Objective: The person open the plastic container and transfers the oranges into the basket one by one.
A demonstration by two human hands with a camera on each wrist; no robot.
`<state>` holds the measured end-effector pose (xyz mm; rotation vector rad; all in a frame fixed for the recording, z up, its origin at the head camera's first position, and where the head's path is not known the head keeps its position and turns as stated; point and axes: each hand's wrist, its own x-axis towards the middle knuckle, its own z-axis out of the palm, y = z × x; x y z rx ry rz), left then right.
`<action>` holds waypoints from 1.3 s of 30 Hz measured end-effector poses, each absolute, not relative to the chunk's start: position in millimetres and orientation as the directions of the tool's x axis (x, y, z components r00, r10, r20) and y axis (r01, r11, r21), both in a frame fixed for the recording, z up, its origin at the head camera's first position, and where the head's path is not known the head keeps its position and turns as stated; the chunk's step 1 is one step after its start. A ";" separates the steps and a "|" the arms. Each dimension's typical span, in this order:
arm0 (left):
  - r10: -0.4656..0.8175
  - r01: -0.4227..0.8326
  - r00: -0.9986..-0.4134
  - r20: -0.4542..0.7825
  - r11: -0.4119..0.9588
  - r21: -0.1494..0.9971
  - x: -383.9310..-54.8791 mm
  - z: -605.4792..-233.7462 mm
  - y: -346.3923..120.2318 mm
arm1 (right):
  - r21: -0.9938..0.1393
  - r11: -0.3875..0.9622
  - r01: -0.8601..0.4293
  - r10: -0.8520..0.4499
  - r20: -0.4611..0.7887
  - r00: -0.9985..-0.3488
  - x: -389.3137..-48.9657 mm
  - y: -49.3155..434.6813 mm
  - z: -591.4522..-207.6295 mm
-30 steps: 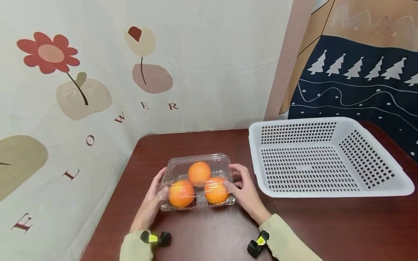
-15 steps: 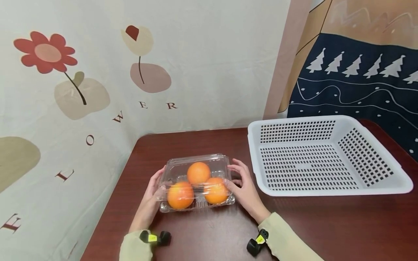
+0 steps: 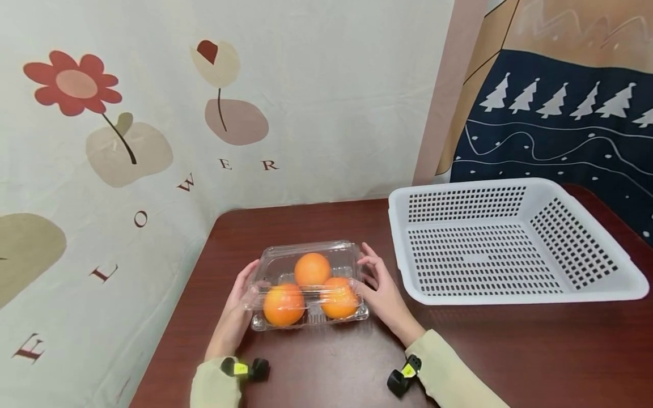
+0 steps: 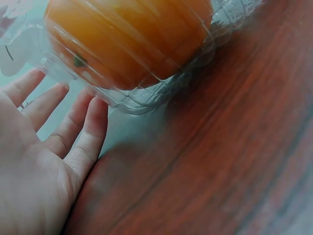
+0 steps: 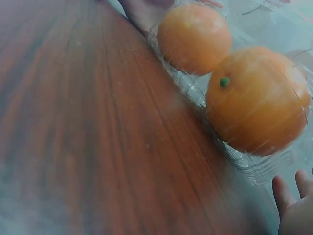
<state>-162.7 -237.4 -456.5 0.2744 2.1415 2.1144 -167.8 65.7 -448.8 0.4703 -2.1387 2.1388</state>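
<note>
A clear plastic clamshell box [image 3: 275, 258] with three oranges in it sits on the table: one orange [image 3: 312, 270] behind, a left one [image 3: 283, 306] and a right one [image 3: 339, 298] in front. The lid's front edge appears to stand a little above the base. My left hand [image 3: 232, 320] holds the box's left side, thumb at the lid; in the left wrist view its fingertips [image 4: 98, 105] touch the plastic rim. On the right side, my right hand [image 3: 385, 297] holds the box with its thumb by the lid and its fingers partly spread.
A white slotted plastic basket [image 3: 490, 297] stands to the right, with no fruit in it. The dark red-brown table [image 3: 326, 368] meets a flower-print cloth [image 3: 326, 113] at the back and left.
The right hand's fingers have loosened and lifted slightly from the box's side. The box and oranges have hardly moved. The view has shifted a little.
</note>
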 end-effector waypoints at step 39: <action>0.082 0.107 -0.992 0.099 0.094 0.990 -172.7 -463.5 -233.2 | -0.956 -0.087 -0.280 -0.151 0.291 -0.945 -171.6 66.1 -448.6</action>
